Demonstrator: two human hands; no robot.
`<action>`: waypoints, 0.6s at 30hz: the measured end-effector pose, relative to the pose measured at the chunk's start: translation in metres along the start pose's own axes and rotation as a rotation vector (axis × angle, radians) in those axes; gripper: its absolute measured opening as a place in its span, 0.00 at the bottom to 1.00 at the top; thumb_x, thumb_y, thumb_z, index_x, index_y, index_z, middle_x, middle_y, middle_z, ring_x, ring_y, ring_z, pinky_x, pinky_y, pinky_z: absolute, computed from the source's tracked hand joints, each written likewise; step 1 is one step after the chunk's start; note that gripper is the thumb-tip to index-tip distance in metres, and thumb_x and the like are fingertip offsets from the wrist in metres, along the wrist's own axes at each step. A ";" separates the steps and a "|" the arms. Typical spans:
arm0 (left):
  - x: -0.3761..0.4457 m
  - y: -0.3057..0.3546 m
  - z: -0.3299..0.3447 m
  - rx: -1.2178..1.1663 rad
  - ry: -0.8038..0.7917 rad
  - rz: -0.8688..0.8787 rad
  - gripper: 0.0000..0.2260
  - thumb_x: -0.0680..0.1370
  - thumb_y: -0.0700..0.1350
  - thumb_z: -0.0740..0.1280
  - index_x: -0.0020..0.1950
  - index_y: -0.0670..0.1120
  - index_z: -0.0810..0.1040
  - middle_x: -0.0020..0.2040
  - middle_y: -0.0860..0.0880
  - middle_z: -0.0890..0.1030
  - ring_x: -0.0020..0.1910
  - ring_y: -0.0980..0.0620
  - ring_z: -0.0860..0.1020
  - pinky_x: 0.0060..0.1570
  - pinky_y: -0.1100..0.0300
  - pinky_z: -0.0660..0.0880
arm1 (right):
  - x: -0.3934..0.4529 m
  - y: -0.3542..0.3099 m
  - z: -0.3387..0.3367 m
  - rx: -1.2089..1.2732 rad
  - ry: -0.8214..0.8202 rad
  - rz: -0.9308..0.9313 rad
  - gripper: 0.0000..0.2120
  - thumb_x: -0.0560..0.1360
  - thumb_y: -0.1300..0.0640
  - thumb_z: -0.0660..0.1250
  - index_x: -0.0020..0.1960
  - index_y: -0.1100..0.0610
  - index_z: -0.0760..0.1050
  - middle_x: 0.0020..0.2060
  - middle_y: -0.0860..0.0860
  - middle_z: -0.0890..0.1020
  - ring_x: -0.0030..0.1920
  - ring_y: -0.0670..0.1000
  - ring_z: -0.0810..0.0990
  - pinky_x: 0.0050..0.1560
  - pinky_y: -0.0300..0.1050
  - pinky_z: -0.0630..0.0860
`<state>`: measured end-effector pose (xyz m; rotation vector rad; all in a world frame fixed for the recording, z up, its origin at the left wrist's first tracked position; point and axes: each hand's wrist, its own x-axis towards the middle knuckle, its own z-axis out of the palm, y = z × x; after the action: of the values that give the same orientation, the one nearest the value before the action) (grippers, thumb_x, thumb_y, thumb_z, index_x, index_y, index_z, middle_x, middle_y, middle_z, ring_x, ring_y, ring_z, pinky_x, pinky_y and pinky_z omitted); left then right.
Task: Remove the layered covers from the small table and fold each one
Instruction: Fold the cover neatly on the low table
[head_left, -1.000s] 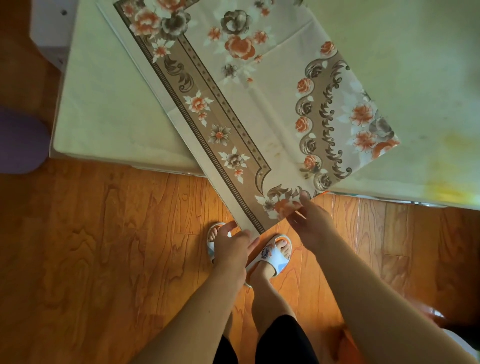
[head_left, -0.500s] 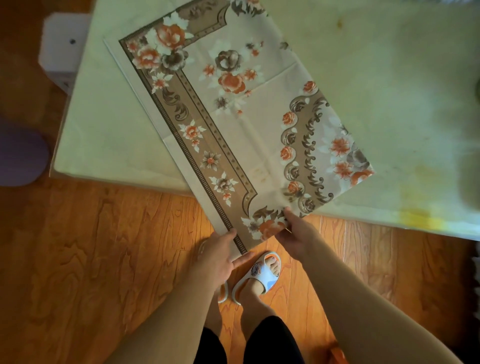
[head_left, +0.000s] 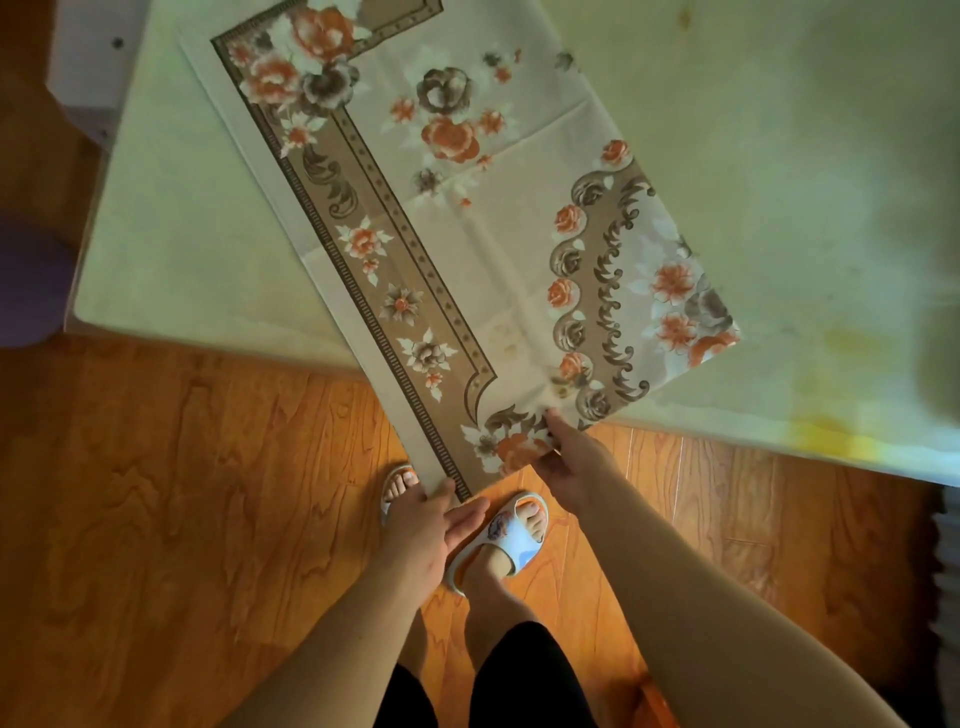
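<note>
With your left hand and right hand both pinching the near end of the floral cover overhanging the table, align corners before creasing the fold.

The wooden floor left of the person lies open. The table edge bounds it on the far side. The floral cover overhangs that edge diagonally, toward the slippered feet. Bare tabletop flanks the cover on both sides. A white box stands just beyond the table's left corner.
</note>
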<state>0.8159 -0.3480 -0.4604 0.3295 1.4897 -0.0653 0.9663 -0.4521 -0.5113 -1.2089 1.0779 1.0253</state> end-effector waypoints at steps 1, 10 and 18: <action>-0.001 0.000 0.000 -0.012 -0.003 0.010 0.12 0.86 0.38 0.57 0.69 0.40 0.70 0.63 0.35 0.79 0.44 0.40 0.87 0.41 0.51 0.85 | 0.001 -0.001 -0.001 -0.023 -0.010 0.003 0.13 0.75 0.59 0.74 0.56 0.64 0.78 0.46 0.58 0.87 0.45 0.55 0.87 0.47 0.52 0.84; 0.001 0.003 -0.014 0.110 0.111 0.206 0.17 0.86 0.44 0.60 0.69 0.34 0.71 0.59 0.37 0.82 0.56 0.41 0.83 0.52 0.54 0.82 | 0.004 -0.116 -0.039 0.088 0.038 -0.282 0.15 0.77 0.58 0.72 0.61 0.63 0.76 0.53 0.61 0.85 0.46 0.55 0.87 0.47 0.51 0.84; -0.007 0.067 -0.048 -0.572 0.274 0.350 0.12 0.83 0.47 0.60 0.61 0.45 0.79 0.57 0.46 0.85 0.58 0.48 0.84 0.58 0.54 0.80 | -0.003 -0.139 -0.040 -0.450 0.090 -0.351 0.10 0.79 0.57 0.71 0.57 0.61 0.77 0.48 0.59 0.85 0.44 0.57 0.84 0.44 0.50 0.84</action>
<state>0.7853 -0.2732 -0.4439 0.1305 1.6252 0.6975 1.0986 -0.5039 -0.4838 -1.7507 0.6795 0.9693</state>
